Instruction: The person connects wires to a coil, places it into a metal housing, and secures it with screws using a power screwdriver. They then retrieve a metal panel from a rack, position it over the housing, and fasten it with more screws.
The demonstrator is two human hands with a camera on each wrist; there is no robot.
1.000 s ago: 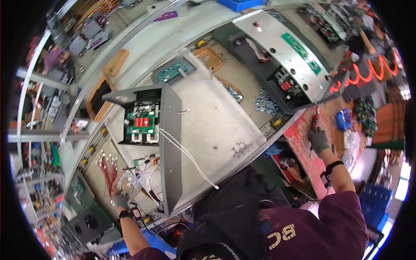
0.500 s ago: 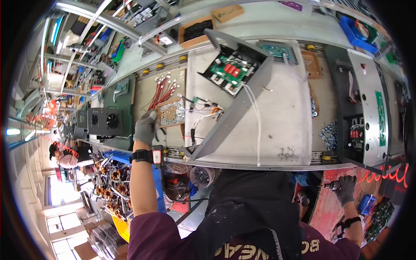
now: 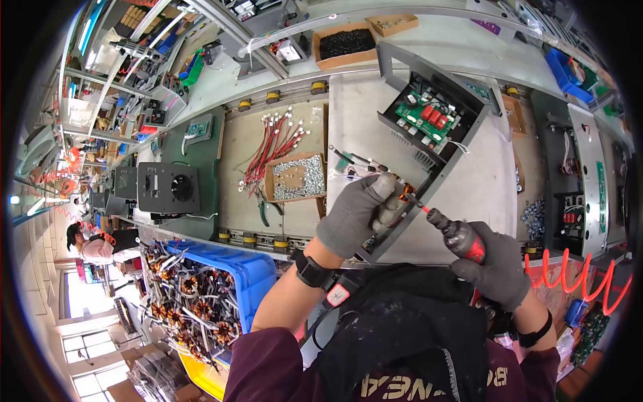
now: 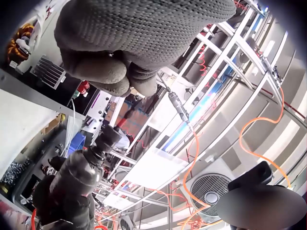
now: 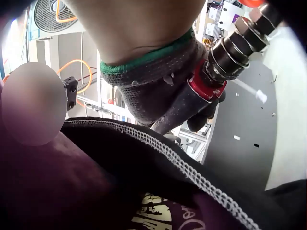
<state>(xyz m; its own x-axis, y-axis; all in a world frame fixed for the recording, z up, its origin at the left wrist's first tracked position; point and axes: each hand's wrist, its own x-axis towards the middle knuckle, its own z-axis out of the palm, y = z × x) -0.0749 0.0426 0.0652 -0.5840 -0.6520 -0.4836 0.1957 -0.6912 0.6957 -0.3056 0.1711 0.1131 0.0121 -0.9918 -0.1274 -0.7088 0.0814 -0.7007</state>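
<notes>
In the head view my gloved left hand point(image 3: 358, 214) is over the near end of a grey metal housing point(image 3: 454, 163). Its fingers are curled, and a small shiny metal piece glints between them in the left wrist view. My gloved right hand point(image 3: 499, 268) grips a black and red air screwdriver point(image 3: 462, 238), its bit pointing at the left fingertips. The right wrist view shows the metal hose fitting point(image 5: 230, 55) at the screwdriver's tail. Inside the housing lies a green circuit board point(image 3: 414, 110) with red components. Loose wires point(image 3: 362, 161) lie beside the left hand.
Left of the housing are a cardboard box of small metal fasteners point(image 3: 311, 171), red wires point(image 3: 271, 144) and pliers point(image 3: 262, 211). A blue bin point(image 3: 258, 271) of coils stands near my left arm. A coiled red air hose point(image 3: 576, 271) hangs at the right, by another housing point(image 3: 586, 167).
My left hand has moved right, from the fastener box to the housing. My right hand has brought the screwdriver up from the red surface at the right. The head view has turned.
</notes>
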